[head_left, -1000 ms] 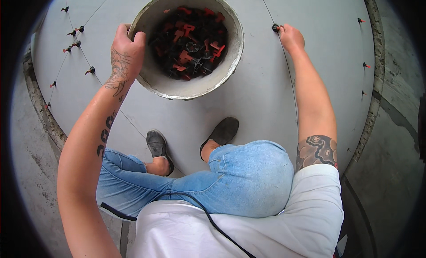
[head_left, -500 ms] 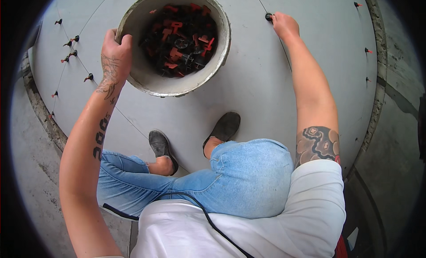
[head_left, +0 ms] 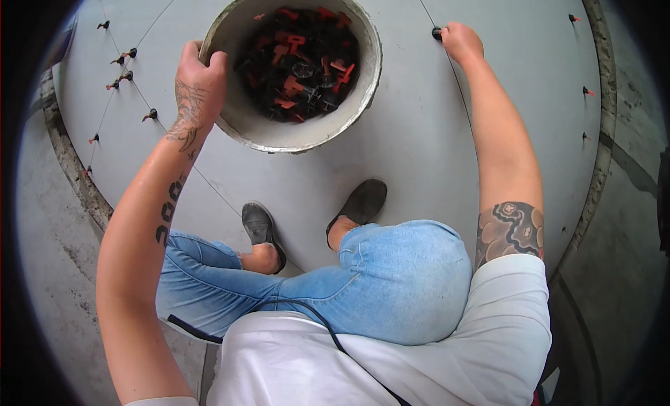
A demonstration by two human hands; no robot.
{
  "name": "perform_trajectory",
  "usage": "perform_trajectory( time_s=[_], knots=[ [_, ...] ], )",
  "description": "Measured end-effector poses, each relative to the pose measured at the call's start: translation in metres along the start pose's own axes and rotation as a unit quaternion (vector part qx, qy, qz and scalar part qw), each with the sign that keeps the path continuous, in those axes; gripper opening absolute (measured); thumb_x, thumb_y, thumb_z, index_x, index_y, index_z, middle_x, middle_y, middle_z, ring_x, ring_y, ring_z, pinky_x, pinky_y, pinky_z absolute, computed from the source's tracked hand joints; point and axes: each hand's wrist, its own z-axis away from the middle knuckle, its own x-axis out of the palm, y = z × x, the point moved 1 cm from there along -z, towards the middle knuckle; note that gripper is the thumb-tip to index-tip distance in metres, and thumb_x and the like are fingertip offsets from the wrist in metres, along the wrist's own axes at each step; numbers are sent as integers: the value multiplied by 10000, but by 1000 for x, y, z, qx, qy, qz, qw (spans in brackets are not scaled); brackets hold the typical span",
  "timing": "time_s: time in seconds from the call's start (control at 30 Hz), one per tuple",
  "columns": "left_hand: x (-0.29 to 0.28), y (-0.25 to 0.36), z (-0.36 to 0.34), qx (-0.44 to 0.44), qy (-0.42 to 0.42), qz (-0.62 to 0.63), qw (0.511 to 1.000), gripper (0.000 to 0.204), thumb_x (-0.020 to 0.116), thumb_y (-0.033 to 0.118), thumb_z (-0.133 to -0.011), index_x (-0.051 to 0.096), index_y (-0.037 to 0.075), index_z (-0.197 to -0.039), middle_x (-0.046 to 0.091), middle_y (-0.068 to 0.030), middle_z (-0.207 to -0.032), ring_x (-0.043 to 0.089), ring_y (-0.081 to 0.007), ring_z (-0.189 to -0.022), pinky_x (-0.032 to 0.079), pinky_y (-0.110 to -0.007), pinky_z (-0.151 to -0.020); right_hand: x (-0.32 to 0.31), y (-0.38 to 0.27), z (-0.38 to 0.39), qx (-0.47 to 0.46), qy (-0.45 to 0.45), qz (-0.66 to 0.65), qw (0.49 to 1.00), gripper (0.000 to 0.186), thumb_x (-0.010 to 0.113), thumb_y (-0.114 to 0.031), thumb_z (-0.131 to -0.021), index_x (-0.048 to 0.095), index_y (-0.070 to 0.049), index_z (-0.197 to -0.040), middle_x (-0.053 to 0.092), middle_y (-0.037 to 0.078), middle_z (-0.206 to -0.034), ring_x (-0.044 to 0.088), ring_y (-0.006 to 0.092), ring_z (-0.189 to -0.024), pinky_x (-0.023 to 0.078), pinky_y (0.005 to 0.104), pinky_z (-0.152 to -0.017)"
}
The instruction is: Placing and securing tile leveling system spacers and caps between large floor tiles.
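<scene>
My left hand [head_left: 201, 85] grips the left rim of a grey, crusted bucket [head_left: 303, 134], which holds several red and black T-handled plastic pieces [head_left: 293, 85]. Near the upper right, my right hand [head_left: 460, 41] has its fingers closed on a small black round tile clip [head_left: 437, 33] at a thin joint between large pale grey tiles [head_left: 415, 127]. The fingertips partly hide that clip.
Several similar clips [head_left: 131, 53] with red or black handles stand along joints at left and right [head_left: 586, 91]. My shoes [head_left: 363, 200] are on the tiles below the bucket. Rough concrete [head_left: 628, 196] borders the tiled area, with cracked, crumbly edges [head_left: 606, 113].
The view has shifted and tilted slightly. Both hands keep their holds on the bucket and the clip, with only slight movement of the right hand's fingers.
</scene>
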Motion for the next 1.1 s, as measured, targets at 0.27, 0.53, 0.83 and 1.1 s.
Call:
perform_trajectory(
  time_s=[0.27,0.53,0.83,1.1],
  knots=[
    [6,9,5,18,13,5,1000,335,552,231,-825,560,-12,-1056,650,-188,-917,631,-303,-871,481,-375,-829,48,22,25,119,104,-173,972,502,656,-523,-809,618,-71,-1025,655,148,-1059,632,319,-964,504,425,-809],
    [10,2,3,29,38,-19,999,320,559,220,-823,561,-13,-1042,639,-165,-886,616,-261,-822,482,-361,-800,38,-11,9,182,100,-165,964,407,656,-404,-849,588,-72,-1075,595,120,-1126,616,293,-1011,510,427,-850],
    [4,1,2,10,29,-5,1000,321,562,223,-820,561,-11,-1041,633,-166,-881,613,-265,-829,481,-361,-801,24,-21,0,164,67,-88,980,278,601,-273,-890,633,-55,-1059,613,154,-1159,622,323,-1039,517,422,-860],
    [7,4,4,16,23,-8,1000,347,559,225,-813,562,-13,-1065,652,-201,-946,636,-309,-898,483,-380,-839,10,-19,-25,135,-84,34,987,306,509,-94,-854,684,-96,-1105,642,130,-1197,604,311,-1132,488,445,-903]
  ],
)
